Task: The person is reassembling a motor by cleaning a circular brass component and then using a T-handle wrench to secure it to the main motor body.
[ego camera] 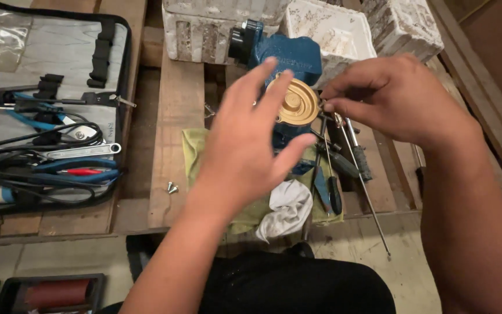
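Head view: a blue pump body is recorded at the centre of a wooden pallet, with a round brass-coloured disc seated on its near face and a black knob at its far left end.

Left hand: held spread wide, fingers apart, just in front of the pump body and overlapping the left edge of the disc; nothing is seen gripped. Whether the disc is touched cannot be told.

Right hand: placed just right of the pump body, thumb and fingertips pinched narrow on a small metal part at the right rim of the disc; the part is too small to be identified.

Below the pump body: a yellow-green cloth is spread on the pallet, and a crumpled white rag is laid on its near edge.

Right of and below the pump body: several screwdrivers and a long thin metal rod are laid together, partly on the cloth.

Left of the pump body, near the cloth: two small screws are set on a plank.

Well left of the pump body: an open tool case is laid flat, holding pliers with blue handles, an adjustable wrench and black cables.

Behind the pump body: white foam blocks are stacked.
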